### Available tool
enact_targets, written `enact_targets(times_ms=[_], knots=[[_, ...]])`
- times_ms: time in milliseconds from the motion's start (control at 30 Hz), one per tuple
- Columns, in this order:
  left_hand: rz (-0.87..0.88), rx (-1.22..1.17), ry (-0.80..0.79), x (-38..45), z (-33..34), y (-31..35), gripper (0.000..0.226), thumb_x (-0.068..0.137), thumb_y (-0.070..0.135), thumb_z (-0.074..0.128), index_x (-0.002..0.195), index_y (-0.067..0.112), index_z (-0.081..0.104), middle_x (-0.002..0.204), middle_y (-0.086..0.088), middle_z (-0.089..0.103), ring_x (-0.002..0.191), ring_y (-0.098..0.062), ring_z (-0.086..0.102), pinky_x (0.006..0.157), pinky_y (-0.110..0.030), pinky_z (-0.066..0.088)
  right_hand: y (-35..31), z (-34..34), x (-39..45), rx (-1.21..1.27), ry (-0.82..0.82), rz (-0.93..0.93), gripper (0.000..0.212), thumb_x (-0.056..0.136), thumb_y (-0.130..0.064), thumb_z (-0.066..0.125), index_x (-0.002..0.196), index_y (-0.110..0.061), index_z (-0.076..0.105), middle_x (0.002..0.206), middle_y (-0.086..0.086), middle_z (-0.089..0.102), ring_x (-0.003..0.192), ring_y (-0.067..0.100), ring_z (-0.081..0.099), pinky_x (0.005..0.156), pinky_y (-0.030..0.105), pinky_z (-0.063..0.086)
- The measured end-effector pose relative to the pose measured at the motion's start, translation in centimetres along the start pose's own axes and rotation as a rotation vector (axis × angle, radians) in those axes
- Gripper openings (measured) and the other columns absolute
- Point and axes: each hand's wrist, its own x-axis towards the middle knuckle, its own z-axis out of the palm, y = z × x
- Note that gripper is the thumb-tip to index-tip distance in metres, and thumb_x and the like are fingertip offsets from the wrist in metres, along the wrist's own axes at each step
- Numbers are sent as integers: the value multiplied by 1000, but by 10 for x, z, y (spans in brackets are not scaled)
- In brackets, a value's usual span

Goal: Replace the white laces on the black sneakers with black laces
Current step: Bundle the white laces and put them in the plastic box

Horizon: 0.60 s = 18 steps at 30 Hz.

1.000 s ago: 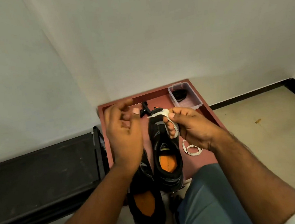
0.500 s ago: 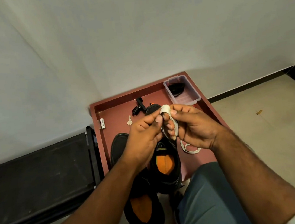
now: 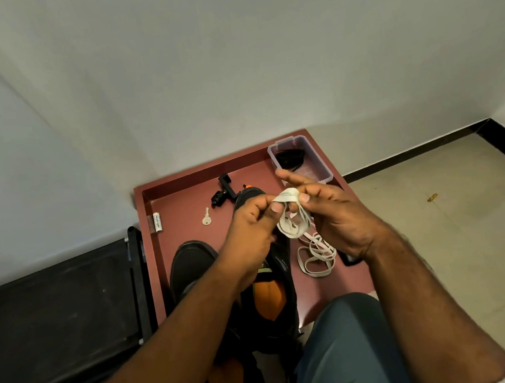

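Two black sneakers with orange insoles lie side by side on a red tray (image 3: pixel 179 193): the left sneaker (image 3: pixel 190 264) and the right sneaker (image 3: pixel 272 296), partly hidden by my arms. A bundle of white lace (image 3: pixel 290 218) hangs looped between my hands above the right sneaker. My left hand (image 3: pixel 249 226) pinches its top end. My right hand (image 3: pixel 332 213) holds the loops wound over its fingers. Another white lace (image 3: pixel 315 258) lies coiled on the tray under my right hand. Black laces (image 3: pixel 288 157) sit in a clear plastic box (image 3: pixel 321 171) at the tray's far right corner.
A small key (image 3: pixel 206 217), a black clamp-like part (image 3: pixel 223 191) and a white cylinder (image 3: pixel 157 222) lie on the tray's far end. A black bench (image 3: pixel 55 324) stands to the left. White walls rise behind; tiled floor (image 3: pixel 438 233) spreads right. My knee (image 3: pixel 342 354) is below.
My left hand has come across from the left and pinched the lace bundle by my right hand. The view has tilted down slightly.
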Motion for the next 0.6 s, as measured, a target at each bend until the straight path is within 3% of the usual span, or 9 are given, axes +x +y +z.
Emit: enact_targets(times_ms=[67,167,267,333,433,533,600], knots=[[-88,7,-22,7,5,0,20,97,32,55,101,17,68,96,2,73,93,-19,63,82,-43,47,4,1,3,165,-17,14,25,94,-9,49,96,-6,74,138,8,57,120,22,59,99,34,50],[-181,-1,34,16,11,-2,43,84,50,66,99,10,70,93,-8,66,85,-21,53,73,-37,40,7,-4,12,339,25,-3,26,91,-13,48,97,-7,73,117,20,68,108,29,64,94,38,52],[-200,-10,127,30,12,-6,29,86,43,68,99,18,71,95,-3,66,83,-15,55,69,-28,47,-2,-23,32,203,116,-19,23,93,-16,49,99,-8,70,110,15,71,103,23,66,87,33,53],[-139,22,156,40,8,-9,17,89,29,68,102,18,69,96,0,68,86,-12,63,72,-19,52,-12,-40,47,-185,182,-9,23,99,-17,46,104,-10,67,110,8,72,105,18,65,86,28,52],[-1,256,152,62,1,-23,22,90,18,69,112,15,68,103,-3,67,97,-15,65,88,-26,55,-22,-66,75,-930,145,-42,24,103,-22,45,108,-12,66,98,-1,67,92,12,61,78,23,46],[105,685,123,85,-5,-34,31,90,26,67,121,22,66,112,3,63,104,-14,59,96,-35,50,-11,-99,106,-1454,-7,-115,18,101,-20,48,105,-18,65,99,-1,66,91,18,60,77,31,46],[132,902,112,95,-6,-40,36,90,32,64,126,27,63,120,3,60,115,-18,52,100,-38,43,0,-119,125,-1676,-71,-95,16,98,-22,47,101,-26,63,104,-1,67,97,23,59,85,35,46]])
